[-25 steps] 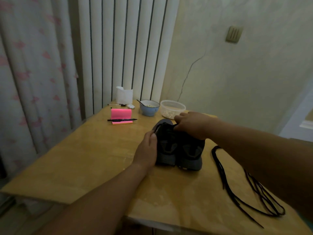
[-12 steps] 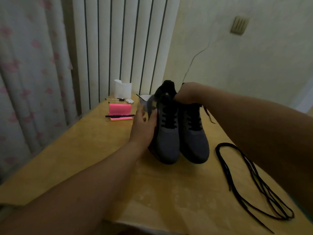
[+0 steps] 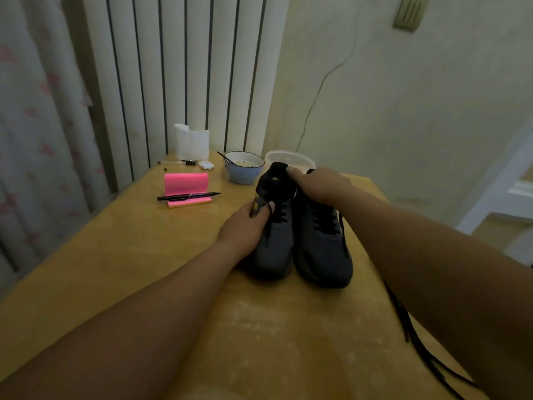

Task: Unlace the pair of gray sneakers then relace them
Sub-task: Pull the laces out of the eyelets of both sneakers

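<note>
Two gray sneakers with black laces stand side by side on the wooden table point(image 3: 121, 255), toes toward me. My left hand point(image 3: 245, 229) grips the outer side of the left sneaker point(image 3: 274, 243), thumb near its laces. My right hand point(image 3: 317, 183) holds the heel collars at the back, above the right sneaker point(image 3: 326, 249). A loose black lace point(image 3: 415, 339) lies on the table to the right, partly hidden by my right forearm.
At the far end of the table stand a blue bowl point(image 3: 243, 168), a clear plastic container point(image 3: 291, 160) and a white cup point(image 3: 191, 141). A pink sticky-note pad point(image 3: 186, 184) with a black pen point(image 3: 189, 195) lies to the left. Curtains and a wall lie behind.
The sneakers were lifted and turned so that their toes face me, then came down onto the table. Both hands stayed on them.
</note>
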Demonstrator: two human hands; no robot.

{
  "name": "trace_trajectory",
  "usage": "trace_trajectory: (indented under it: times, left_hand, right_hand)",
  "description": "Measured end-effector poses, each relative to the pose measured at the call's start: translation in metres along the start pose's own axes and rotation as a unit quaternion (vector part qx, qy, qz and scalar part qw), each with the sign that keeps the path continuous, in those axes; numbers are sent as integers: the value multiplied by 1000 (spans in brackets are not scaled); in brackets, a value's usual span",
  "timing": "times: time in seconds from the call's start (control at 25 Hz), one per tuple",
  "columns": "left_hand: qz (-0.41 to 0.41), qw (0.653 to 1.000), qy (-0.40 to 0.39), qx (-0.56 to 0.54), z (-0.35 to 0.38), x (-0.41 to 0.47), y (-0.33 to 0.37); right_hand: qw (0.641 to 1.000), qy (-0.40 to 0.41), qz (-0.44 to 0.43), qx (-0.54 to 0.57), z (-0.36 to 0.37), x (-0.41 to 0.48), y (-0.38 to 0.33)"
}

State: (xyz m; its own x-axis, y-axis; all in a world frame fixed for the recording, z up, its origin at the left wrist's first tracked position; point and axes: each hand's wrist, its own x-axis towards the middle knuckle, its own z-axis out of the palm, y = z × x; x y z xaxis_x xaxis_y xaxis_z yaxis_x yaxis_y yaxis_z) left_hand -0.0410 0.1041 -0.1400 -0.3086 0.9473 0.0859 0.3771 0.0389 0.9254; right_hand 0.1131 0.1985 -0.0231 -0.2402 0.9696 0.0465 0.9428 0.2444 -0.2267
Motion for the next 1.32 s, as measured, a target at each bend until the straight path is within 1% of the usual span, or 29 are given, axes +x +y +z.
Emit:
trace_trajectory:
  times: [0.04, 0.08, 0.12, 0.16, 0.2, 0.24, 0.28, 0.32, 0.36, 0.4, 0.44, 0.48, 0.52, 0.6, 0.64, 0.68, 0.76, 0.96, 1.12, 1.32]
  left_hand:
    - [-8, 1000, -2, -1, -2, 0, 0]
    - [-12, 1000, -1, -4, -5, 0, 0]
    - [-13, 1000, 13, -5, -8, -4, 2]
    - [-8, 999, 49, 0, -11, -10, 3]
    - [13, 993, 113, 19, -12, -18, 4]
    - [62, 980, 185, 50, -11, -26, 7]
    - [133, 960, 231, 86, -6, -36, 16]
    - [200, 946, 231, 107, 3, -43, 26]
    - [247, 943, 192, 114, 15, -52, 41]
    - [256, 951, 127, 117, 29, -58, 56]
    - [230, 964, 57, 122, 44, -63, 70]
    - [188, 974, 6, 126, 59, -65, 79]
    - [134, 983, -22, 121, 71, -63, 84]
    - [27, 997, -37, 65, 86, -58, 86]
    - [-11, 999, -35, 29, 91, -57, 84]
    - [-32, 999, -27, 1, 94, -57, 82]
    - [-29, 999, -14, -16, 94, -60, 78]
    - [23, 999, -21, 14, 82, -96, 74]
    - [27, 1000, -10, -2, 79, -129, 74]
    - [56, 998, -10, 8, 68, -155, 59]
  right_hand:
    - [998, 32, -23, 39, 1, -5, 7]
    - [989, 82, -48, 110, -1, -13, 18]
    - [968, 144, -58, 198, -3, -21, 31]
    - [940, 203, -37, 273, -3, -34, 48]
    - [914, 242, 0, 327, -1, -49, 66]
    - [896, 254, 41, 361, 8, -65, 82]
    - [887, 244, 75, 384, 18, -80, 94]
    - [887, 214, 99, 397, 32, -92, 103]
    - [890, 173, 110, 408, 46, -100, 106]
    - [893, 128, 106, 417, 56, -106, 105]
    - [895, 85, 100, 426, 63, -111, 101]
    - [897, 52, 91, 429, 68, -114, 99]
    - [900, 29, 73, 428, 71, -116, 97]
    - [904, 13, 27, 426, 75, -117, 98]
    - [903, 11, 11, 430, 76, -119, 99]
    - [899, 9, 1, 437, 75, -121, 100]
    - [895, 5, 0, 446, 73, -126, 102]
    - [889, 12, 5, 457, 66, -173, 115]
    - [877, 32, 6, 479, 67, -213, 121]
    - [889, 63, -1, 453, 65, -233, 123]
